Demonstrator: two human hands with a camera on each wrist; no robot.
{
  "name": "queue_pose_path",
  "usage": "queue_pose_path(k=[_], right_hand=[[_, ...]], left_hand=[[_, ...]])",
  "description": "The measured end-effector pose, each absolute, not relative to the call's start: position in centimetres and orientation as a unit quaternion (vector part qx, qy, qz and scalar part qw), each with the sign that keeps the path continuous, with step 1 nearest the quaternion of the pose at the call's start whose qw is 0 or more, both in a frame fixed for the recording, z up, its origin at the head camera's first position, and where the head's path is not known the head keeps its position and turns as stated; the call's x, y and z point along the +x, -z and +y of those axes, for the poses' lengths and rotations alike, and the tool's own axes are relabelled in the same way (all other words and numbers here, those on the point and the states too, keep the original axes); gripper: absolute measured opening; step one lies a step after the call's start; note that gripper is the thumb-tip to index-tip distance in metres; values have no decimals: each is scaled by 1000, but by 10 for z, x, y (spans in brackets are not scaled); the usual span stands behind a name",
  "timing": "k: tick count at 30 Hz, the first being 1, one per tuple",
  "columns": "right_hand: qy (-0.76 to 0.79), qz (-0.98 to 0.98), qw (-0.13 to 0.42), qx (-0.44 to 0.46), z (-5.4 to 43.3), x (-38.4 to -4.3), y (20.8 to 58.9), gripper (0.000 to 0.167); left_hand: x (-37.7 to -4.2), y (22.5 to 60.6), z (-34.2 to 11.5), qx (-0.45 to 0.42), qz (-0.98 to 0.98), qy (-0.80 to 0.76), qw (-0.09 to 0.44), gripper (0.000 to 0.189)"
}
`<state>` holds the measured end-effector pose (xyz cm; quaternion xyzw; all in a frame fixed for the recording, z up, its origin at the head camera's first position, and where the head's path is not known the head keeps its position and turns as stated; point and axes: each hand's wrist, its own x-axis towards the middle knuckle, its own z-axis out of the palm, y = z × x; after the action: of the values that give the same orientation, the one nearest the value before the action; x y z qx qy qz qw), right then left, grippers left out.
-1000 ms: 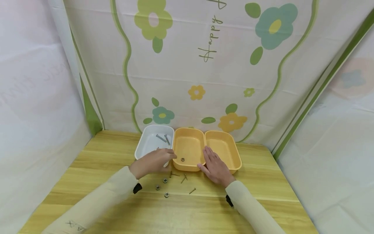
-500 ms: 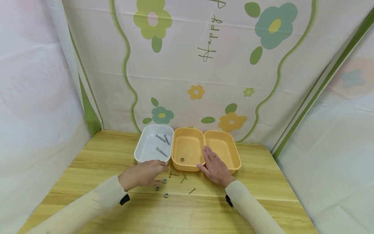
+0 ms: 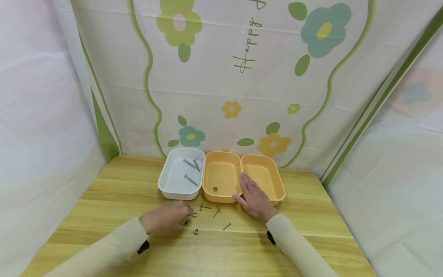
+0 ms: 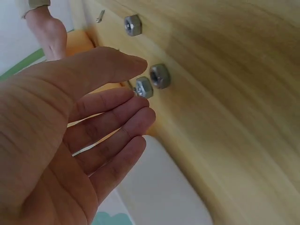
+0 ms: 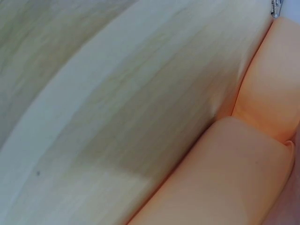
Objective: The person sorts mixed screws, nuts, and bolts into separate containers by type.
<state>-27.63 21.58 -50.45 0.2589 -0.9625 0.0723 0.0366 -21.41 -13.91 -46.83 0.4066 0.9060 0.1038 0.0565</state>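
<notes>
My left hand (image 3: 167, 216) hovers beside the hex nuts on the table, holding nothing, its thumb and fingers apart in the left wrist view. Closest to its fingertips are one nut (image 4: 144, 87) and a second nut (image 4: 160, 76); a third nut (image 3: 196, 231) lies nearer the front edge. My right hand (image 3: 255, 198) rests with straight fingers on the adjoining rims of the middle yellow-orange tray (image 3: 221, 199) and the right yellow-orange tray (image 3: 281, 184). Its fingers are hardly visible in the right wrist view.
In the white tray (image 3: 178, 195) lie a bolt (image 3: 190, 180) and two more bolts. One small nut (image 3: 215, 189) sits inside the middle tray. Several thin screws (image 3: 217, 211) are scattered before the trays. A printed cloth (image 3: 221, 77) hangs behind the table.
My left hand has drawn back from the white tray toward the nuts. A third bolt now shows in that tray, where the hand was. The right hand stays in place.
</notes>
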Motion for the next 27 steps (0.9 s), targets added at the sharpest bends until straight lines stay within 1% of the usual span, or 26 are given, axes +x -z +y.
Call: queue_pose_path(k=[3,13,21,27], right_hand=[[-70,-962,38,260,216,-276,504,84],[-68,-964,31,255,216,-276,504,83],[-61,-964,30,258,216,-277,505,83],[-60,-964,31,257,216,-278,505,84]], left_hand=[[-213,472,-140,408,903,-122,60,22],[-217,485,-140,409,901,-132,64,21],[-221,488,-139,418,890,-169,71,13],[-225,491,-139,421,888,-170,74,16]])
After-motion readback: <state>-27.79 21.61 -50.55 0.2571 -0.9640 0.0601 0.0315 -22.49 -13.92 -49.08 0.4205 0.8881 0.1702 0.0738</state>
